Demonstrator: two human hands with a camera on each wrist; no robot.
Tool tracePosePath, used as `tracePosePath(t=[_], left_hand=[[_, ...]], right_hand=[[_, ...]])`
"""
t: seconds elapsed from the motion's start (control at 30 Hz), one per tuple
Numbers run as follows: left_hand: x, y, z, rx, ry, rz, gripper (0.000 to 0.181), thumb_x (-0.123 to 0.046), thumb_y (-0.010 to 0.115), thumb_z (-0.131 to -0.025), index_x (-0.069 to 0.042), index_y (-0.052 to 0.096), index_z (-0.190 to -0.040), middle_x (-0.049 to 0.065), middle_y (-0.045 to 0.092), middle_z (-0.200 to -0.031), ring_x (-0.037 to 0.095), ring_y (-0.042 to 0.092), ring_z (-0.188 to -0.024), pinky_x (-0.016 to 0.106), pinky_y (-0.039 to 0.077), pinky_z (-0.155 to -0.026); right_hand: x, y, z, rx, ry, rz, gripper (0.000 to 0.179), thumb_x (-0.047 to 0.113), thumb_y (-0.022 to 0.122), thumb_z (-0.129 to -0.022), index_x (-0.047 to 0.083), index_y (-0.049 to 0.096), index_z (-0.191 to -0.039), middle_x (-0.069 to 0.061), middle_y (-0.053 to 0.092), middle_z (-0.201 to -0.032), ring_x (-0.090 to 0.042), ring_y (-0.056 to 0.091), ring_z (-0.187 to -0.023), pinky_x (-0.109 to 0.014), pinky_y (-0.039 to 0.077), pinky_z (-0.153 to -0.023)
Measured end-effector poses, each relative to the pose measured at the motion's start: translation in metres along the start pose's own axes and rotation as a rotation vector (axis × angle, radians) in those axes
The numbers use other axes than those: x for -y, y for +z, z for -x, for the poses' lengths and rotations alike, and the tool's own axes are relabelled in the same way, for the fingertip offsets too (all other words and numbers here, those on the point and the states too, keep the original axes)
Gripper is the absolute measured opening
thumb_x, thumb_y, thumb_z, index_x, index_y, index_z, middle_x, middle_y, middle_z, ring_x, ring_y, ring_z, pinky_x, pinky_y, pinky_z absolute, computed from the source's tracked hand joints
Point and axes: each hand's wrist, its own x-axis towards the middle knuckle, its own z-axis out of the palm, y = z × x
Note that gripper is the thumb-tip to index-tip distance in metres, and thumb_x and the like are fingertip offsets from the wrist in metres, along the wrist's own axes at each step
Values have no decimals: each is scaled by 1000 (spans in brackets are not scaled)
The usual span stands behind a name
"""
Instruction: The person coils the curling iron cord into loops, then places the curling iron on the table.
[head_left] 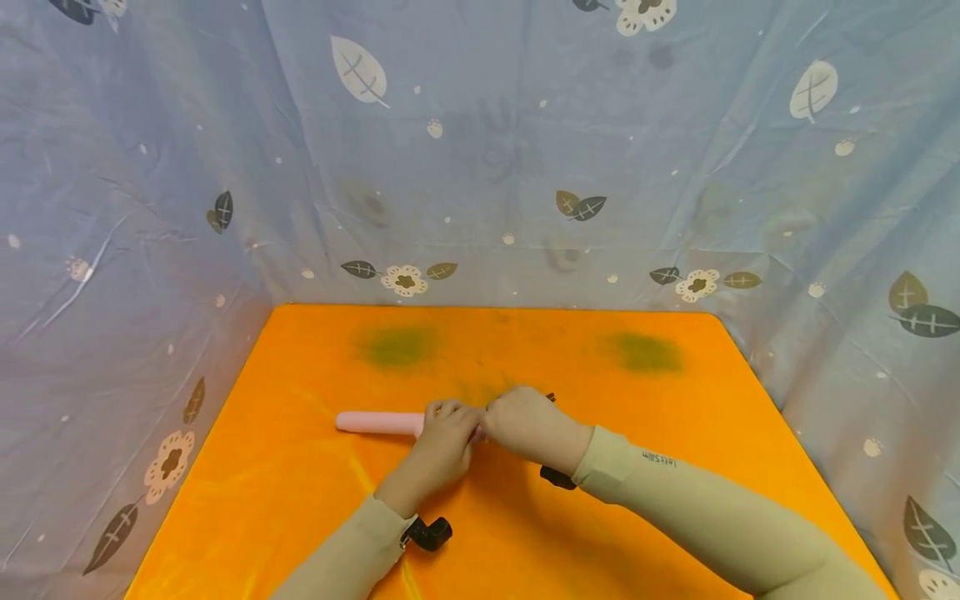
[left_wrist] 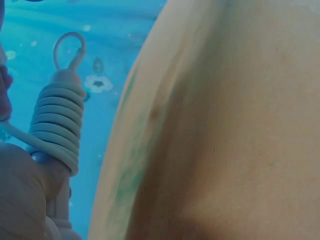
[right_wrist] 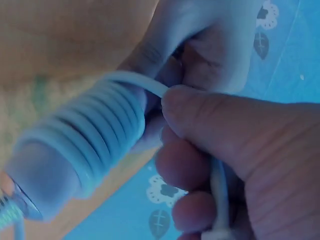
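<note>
A pink corded wand (head_left: 378,422), shaped like a curling iron, lies crosswise over the table, its smooth barrel pointing left. My left hand (head_left: 447,437) grips its handle, fingers curled round it. Several neat turns of pale cord (right_wrist: 97,127) wrap the handle beyond that hand. At the handle's end the cord makes a small loop (left_wrist: 76,59). My right hand (head_left: 528,425) pinches the cord's free run between thumb and fingers, pulled taut close to the left hand (right_wrist: 210,55). More cord runs down through the right palm to a pale end piece (right_wrist: 217,234).
The orange table top (head_left: 300,517) has two green smudges near its back edge. A blue-grey leaf-patterned curtain (head_left: 480,167) stands behind it and along both sides. Black camera mounts (head_left: 429,533) sit on both wrists.
</note>
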Motion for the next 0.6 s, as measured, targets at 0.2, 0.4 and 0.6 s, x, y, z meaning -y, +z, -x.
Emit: tracePosePath(t=[0.2,0.4,0.6], left_hand=[[-1,1,6,89,17,-55,23,-18,56,-98,-20,61,-120,-3,63,-115,23,50,-107,51,30,-94],[1,-2,14,79,84,-33,26,-21,57,-97,-16,62,-123,-3,62,-120,21,49,-111,48,29,-96],[0,-4,17,22,169,17,25,-19,62,-93,-16,62,-118,-3,63,-114,19,50,-107,46,30,-93]], right_hand=[[-17,-6,-5,-31,-66,-53,11,18,75,-85,18,66,-81,5,55,-68,-11,53,-62,-24,47,-65],[-39,1,-7,-41,-53,-359,16,19,74,-87,18,60,-78,8,55,-71,-7,47,-60,-21,44,-62],[-52,16,-3,-30,-11,-526,12,23,71,-89,20,62,-81,12,58,-75,-3,51,-64,-20,46,-65]])
